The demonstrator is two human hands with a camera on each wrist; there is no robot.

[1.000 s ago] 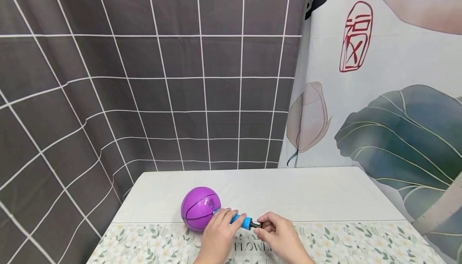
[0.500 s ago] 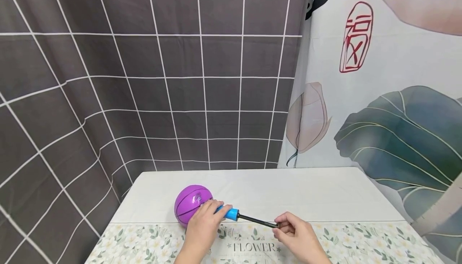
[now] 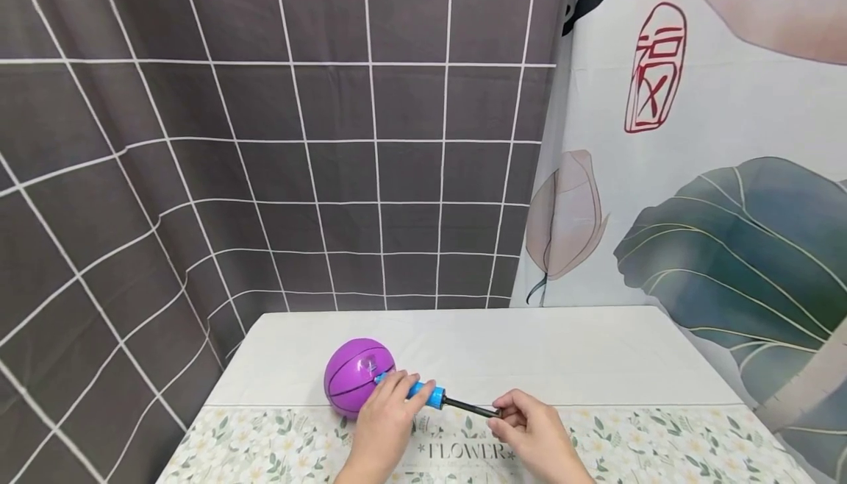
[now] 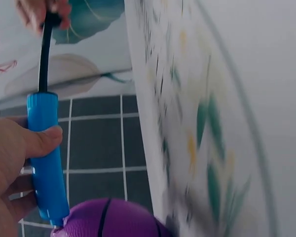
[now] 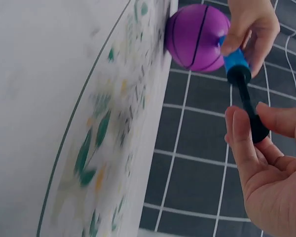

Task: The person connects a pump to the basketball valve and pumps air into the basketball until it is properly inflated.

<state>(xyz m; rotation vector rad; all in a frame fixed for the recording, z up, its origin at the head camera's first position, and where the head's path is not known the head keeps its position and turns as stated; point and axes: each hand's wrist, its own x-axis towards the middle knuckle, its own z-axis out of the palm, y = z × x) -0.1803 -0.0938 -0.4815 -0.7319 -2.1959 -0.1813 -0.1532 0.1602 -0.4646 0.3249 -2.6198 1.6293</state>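
A purple ball (image 3: 357, 377) with black seam lines rests on the table at the left, seen also in both wrist views. The blue hand pump (image 4: 47, 158) lies nearly level, its front end meeting the ball's right side. My left hand (image 3: 387, 425) grips the pump's blue barrel, thumb and fingers wrapped round it. To the right, my right hand (image 3: 539, 432) pinches the black handle at the end of the pump's rod (image 3: 470, 407). Much of the rod shows outside the barrel. Where pump and ball meet is partly hidden by the left hand in the head view.
The white table (image 3: 595, 359) has a floral strip (image 3: 629, 440) printed with "FLOWER" along its near side. Behind stands a dark grey gridded curtain (image 3: 331, 175). A white hanging with painted leaves (image 3: 741, 248) is at the right.
The rod was mostly in the barrel a second ago, then was drawn far out to the right. Since then the right hand has moved slightly back left; the ball and left hand shifted slightly right.
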